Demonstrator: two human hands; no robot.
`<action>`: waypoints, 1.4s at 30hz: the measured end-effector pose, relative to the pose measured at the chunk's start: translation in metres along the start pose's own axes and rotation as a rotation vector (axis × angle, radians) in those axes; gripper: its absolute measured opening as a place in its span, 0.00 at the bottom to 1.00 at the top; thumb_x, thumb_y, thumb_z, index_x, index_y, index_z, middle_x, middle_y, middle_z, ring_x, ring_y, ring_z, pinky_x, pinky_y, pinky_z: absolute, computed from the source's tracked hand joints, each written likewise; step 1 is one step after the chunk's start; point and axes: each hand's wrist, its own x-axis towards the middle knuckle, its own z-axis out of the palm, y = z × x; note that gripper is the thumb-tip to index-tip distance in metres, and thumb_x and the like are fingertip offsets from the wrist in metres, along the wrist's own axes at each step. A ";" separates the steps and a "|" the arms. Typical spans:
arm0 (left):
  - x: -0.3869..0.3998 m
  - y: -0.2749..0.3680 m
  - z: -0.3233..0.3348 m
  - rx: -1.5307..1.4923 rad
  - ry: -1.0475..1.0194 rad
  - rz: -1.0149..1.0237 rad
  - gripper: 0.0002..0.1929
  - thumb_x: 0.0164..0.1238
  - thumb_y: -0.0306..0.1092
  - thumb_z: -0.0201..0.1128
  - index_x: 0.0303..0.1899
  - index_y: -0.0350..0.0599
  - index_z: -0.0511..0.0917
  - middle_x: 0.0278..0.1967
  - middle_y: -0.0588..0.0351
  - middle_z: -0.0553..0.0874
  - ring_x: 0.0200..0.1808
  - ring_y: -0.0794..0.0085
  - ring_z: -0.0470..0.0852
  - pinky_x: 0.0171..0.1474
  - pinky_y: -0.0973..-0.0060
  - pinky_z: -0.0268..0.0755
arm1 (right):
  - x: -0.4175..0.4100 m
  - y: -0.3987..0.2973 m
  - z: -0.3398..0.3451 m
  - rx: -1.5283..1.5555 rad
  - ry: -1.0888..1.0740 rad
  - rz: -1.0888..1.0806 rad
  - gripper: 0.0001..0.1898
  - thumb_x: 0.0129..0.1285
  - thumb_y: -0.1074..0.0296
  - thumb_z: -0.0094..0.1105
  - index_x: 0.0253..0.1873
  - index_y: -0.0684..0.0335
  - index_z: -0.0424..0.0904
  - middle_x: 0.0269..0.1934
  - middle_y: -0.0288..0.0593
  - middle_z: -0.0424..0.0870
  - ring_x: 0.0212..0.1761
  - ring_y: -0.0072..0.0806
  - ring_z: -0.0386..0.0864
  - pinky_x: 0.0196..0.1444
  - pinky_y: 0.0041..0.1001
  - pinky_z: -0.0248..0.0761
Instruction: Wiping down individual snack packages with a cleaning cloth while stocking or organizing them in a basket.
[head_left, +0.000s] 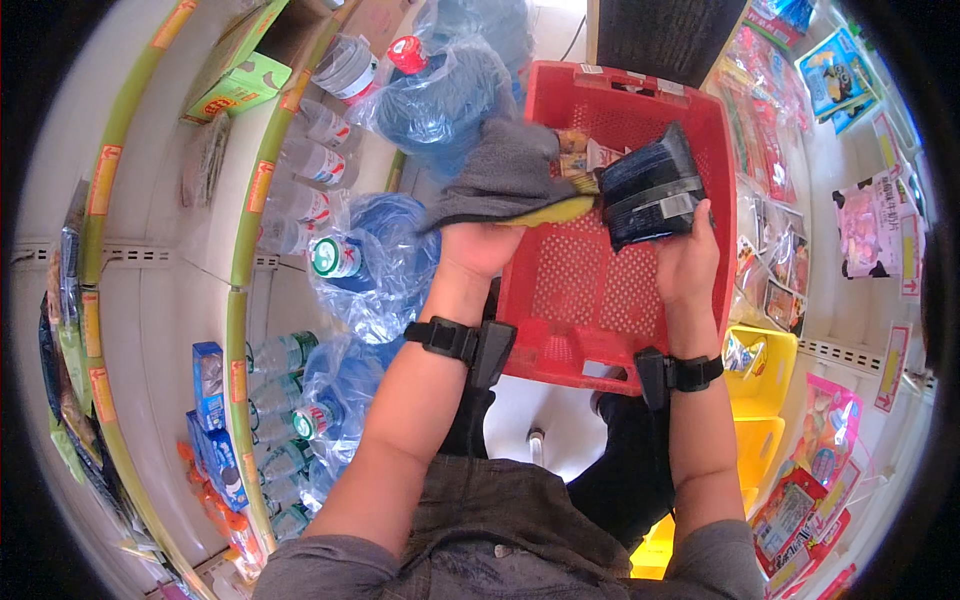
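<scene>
My left hand (482, 246) grips a grey cloth (502, 169) with a yellow underside. The cloth covers the fingers and reaches over the left side of a red plastic crate (551, 356). With my right hand (686, 259) I hold a dark, shiny packet (652, 184) that bears a pale label with a printed code. The packet is tilted above the crate, its left edge close to the tip of the cloth. Several small wrapped snacks (574, 154) lie inside the crate towards its far left, partly hidden by the cloth.
Large blue water bottles (442, 101) in clear plastic stand along the left. Beyond them, shelves hold smaller water bottles (322, 161), blue boxes (217, 457) and a green carton (247, 82). On the right are bagged snacks (761, 120) and yellow plastic bins (761, 382).
</scene>
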 end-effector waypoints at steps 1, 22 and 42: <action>0.001 -0.002 0.000 -0.008 -0.004 -0.007 0.21 0.74 0.46 0.46 0.61 0.46 0.70 0.60 0.51 0.76 0.60 0.55 0.74 0.66 0.55 0.64 | -0.001 0.001 -0.001 -0.032 0.020 0.024 0.26 0.76 0.51 0.38 0.65 0.67 0.64 0.62 0.46 0.73 0.63 0.37 0.71 0.64 0.40 0.64; -0.022 -0.123 -0.007 2.094 -0.301 0.541 0.27 0.64 0.38 0.55 0.64 0.41 0.67 0.62 0.44 0.71 0.68 0.51 0.63 0.71 0.54 0.41 | -0.038 0.043 -0.001 0.084 -0.191 0.293 0.18 0.74 0.64 0.36 0.60 0.67 0.69 0.54 0.48 0.77 0.55 0.34 0.77 0.58 0.30 0.72; -0.031 -0.100 0.022 1.962 -0.290 0.563 0.29 0.64 0.39 0.55 0.65 0.36 0.65 0.64 0.42 0.69 0.70 0.50 0.60 0.72 0.54 0.37 | -0.058 0.046 0.002 -0.418 -0.297 0.172 0.19 0.72 0.69 0.39 0.64 0.67 0.68 0.59 0.47 0.75 0.60 0.34 0.74 0.63 0.31 0.68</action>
